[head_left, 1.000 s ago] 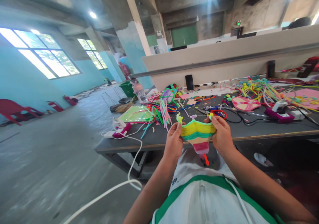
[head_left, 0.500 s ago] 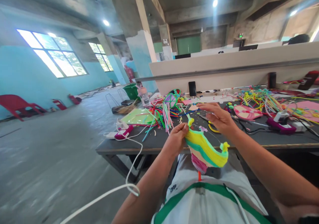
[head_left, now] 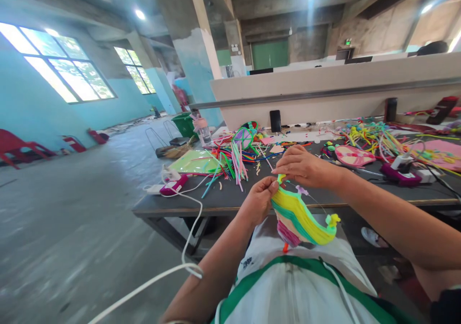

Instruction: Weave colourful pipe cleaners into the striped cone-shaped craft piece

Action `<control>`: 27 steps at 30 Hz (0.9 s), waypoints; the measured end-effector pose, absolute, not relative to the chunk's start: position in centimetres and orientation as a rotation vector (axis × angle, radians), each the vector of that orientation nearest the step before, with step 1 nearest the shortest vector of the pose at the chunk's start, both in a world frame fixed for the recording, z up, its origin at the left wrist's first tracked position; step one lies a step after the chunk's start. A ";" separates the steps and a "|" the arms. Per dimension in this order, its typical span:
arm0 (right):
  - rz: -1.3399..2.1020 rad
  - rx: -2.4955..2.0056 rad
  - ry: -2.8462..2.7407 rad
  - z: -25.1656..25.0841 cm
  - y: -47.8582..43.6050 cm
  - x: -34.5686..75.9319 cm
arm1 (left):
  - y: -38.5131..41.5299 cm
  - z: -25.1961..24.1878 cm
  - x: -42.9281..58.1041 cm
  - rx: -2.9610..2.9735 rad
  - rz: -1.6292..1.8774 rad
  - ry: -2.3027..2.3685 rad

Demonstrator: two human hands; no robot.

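A striped fuzzy pipe-cleaner craft (head_left: 306, 217), curved and banded in yellow, teal, peach and magenta, hangs above my lap. My left hand (head_left: 260, 199) pinches its upper left corner between thumb and fingers. Bent over that same corner, my right hand (head_left: 302, 166) has its fingertips closed at the small yellow-green tip. A yellow curl (head_left: 334, 219) stands out at the craft's other end. Between the two ends a thin thread runs, with a small purple piece (head_left: 301, 190) near it. An orange-red stub shows at the bottom.
On the dark table (head_left: 151, 203) lie loose pipe cleaners (head_left: 238, 163), a green sheet (head_left: 194, 162), a pink oval piece (head_left: 355, 155) and purple power strips (head_left: 173, 185). A phone (head_left: 275, 121) leans against the partition. A white cable (head_left: 197, 208) crosses the table edge at left.
My right hand has come down and left, from hovering apart with spread fingers to closing at the craft's upper tip. The view has shifted slightly; my left hand keeps its pinch.
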State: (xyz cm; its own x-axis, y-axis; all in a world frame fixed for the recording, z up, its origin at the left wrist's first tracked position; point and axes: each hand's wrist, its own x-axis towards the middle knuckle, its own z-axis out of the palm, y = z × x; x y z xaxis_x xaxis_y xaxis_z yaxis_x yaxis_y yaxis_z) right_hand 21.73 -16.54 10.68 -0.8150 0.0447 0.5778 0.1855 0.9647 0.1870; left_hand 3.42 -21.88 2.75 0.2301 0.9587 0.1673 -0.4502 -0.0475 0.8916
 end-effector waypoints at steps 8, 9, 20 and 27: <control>-0.240 -0.362 -2.680 10.1 -16.9 21.6 | -21.8 1.6 3.4 1.203 1.313 0.664; -0.163 -0.426 -2.691 10.0 -16.7 21.5 | -21.8 1.4 3.4 1.239 1.337 0.686; 1.663 -0.943 -2.165 8.7 -15.8 21.2 | -22.3 0.9 3.6 1.347 1.322 0.800; 0.855 -0.530 -2.398 7.1 -14.6 23.3 | -21.8 1.4 2.8 1.164 1.193 0.686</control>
State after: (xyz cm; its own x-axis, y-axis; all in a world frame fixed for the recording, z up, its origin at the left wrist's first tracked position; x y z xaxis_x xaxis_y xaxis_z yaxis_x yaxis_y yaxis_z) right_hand 23.31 -14.55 7.06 -0.7802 0.5181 0.3504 0.1794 0.7221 -0.6681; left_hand 2.77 -21.79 1.44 0.2829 0.9465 0.1552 -0.3417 -0.0517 0.9384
